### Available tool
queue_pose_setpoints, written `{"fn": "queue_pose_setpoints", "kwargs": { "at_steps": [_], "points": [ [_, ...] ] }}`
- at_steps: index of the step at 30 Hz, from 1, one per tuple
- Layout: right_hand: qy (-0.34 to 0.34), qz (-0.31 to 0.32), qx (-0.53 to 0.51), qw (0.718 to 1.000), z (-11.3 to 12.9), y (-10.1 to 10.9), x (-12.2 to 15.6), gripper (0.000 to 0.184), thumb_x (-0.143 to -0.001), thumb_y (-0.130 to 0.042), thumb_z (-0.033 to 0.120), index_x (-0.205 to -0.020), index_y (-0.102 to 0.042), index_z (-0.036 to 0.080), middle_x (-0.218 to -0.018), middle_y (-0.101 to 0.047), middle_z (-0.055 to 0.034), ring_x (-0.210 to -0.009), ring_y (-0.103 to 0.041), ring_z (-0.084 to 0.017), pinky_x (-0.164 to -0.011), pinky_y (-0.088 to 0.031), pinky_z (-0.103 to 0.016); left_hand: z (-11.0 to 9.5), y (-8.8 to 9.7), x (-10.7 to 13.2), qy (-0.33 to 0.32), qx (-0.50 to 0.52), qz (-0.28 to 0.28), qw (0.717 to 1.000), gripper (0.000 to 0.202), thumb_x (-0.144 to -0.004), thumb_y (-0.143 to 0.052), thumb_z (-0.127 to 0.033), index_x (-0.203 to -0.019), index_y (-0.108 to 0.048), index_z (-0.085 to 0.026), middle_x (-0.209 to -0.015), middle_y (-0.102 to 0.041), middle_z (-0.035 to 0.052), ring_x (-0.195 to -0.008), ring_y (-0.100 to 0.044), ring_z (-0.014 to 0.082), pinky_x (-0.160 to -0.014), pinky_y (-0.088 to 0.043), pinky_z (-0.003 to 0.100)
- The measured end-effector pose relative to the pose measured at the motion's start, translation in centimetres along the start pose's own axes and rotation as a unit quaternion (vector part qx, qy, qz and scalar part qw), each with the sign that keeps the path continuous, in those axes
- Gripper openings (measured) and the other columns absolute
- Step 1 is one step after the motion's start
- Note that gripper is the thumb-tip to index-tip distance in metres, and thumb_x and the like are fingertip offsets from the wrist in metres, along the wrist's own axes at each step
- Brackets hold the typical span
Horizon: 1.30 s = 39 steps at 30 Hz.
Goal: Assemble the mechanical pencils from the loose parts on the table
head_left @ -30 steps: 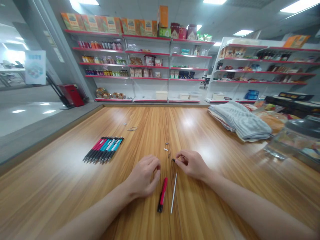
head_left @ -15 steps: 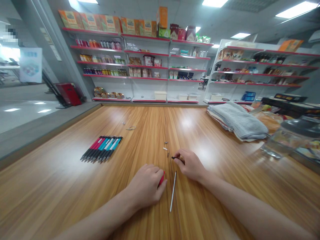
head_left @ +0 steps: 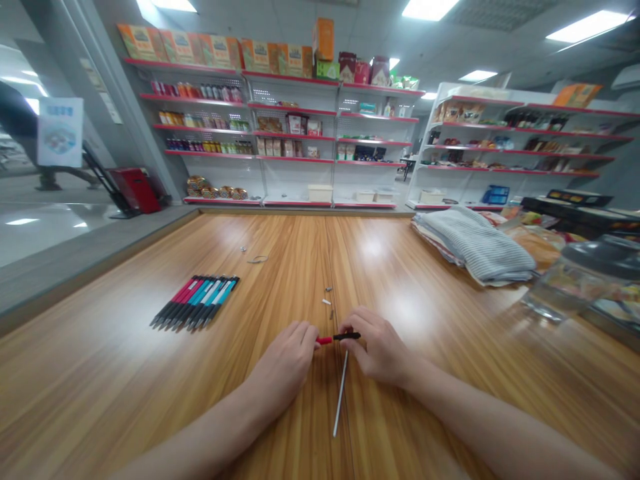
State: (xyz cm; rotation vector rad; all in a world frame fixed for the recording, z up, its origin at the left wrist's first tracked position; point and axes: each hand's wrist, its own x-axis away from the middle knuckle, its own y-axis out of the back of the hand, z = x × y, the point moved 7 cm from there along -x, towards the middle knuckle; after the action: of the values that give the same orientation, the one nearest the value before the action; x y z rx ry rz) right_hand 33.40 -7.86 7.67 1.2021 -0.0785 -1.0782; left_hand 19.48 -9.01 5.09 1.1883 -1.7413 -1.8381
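Between the fingers of my left hand is a red pen barrel, its end pointing right. My right hand pinches a black pen part, held almost in line with the red barrel; whether the two touch I cannot tell. A thin white pen refill lies on the table below my right fingers. Just beyond the hands are a small white piece, a small spring-like piece and a tiny metal piece.
A row of red, blue and white pens with black grips lies at the left. Farther back is a thin loop. Folded cloths and a clear jug stand at the right. Stocked shelves rise beyond the table.
My right hand has brought the black part down and turned it towards the red barrel. My left hand has raised the barrel so its end shows. The view has shifted slightly.
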Motion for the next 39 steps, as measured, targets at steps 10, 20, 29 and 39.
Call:
{"fn": "queue_pose_setpoints", "kwargs": {
  "at_steps": [10,20,29,39],
  "points": [
    [0.025,-0.004,-0.036,0.999,0.2,0.1,0.3,0.009,-0.087,-0.054,0.016,-0.095,-0.056,0.018,-0.089,-0.057,-0.0063,-0.084,-0.053,-0.017,-0.073,-0.044,-0.03,-0.2,0.5,-0.3,-0.022,0.107,-0.021,0.994,0.02,-0.094,-0.034,-0.01,-0.1,-0.051,-0.016,-0.088,-0.053,0.0062,-0.083,-0.048,0.0183,-0.074,-0.041,0.031],
    [0.04,0.005,-0.012,0.999,0.6,-0.3,0.3,0.01,-0.089,-0.053,0.021,-0.098,-0.058,0.018,-0.088,-0.058,-0.0062,-0.084,-0.054,-0.017,-0.074,-0.045,-0.03,-0.5,1.2,-0.4,-0.031,0.032,-0.029,0.999,0.027,-0.096,-0.038,-0.023,-0.116,-0.056,-0.021,-0.08,-0.054,0.004,-0.072,-0.051,0.015,-0.065,-0.04,0.026],
    [-0.01,-0.022,-0.012,1.0,-0.6,0.2,0.2,0.027,-0.087,-0.038,0.005,-0.106,-0.053,0.018,-0.092,-0.059,-0.0071,-0.086,-0.054,-0.017,-0.078,-0.044,-0.03,0.7,1.1,0.1,0.032,0.107,-0.045,0.993,0.028,-0.096,-0.037,-0.025,-0.115,-0.057,-0.023,-0.086,-0.064,0.005,-0.076,-0.062,0.016,-0.067,-0.047,0.025],
    [0.173,0.15,-0.019,0.973,3.5,-1.0,1.4,0.014,-0.076,-0.054,0.022,-0.09,-0.054,0.02,-0.075,-0.059,-0.0029,-0.07,-0.052,-0.017,-0.067,-0.039,-0.031,2.6,0.5,0.3,0.106,0.405,-0.054,0.907,0.024,-0.096,-0.037,-0.026,-0.113,-0.051,-0.019,-0.083,-0.058,0.0045,-0.073,-0.055,0.0138,-0.066,-0.045,0.027]
  ]
}}
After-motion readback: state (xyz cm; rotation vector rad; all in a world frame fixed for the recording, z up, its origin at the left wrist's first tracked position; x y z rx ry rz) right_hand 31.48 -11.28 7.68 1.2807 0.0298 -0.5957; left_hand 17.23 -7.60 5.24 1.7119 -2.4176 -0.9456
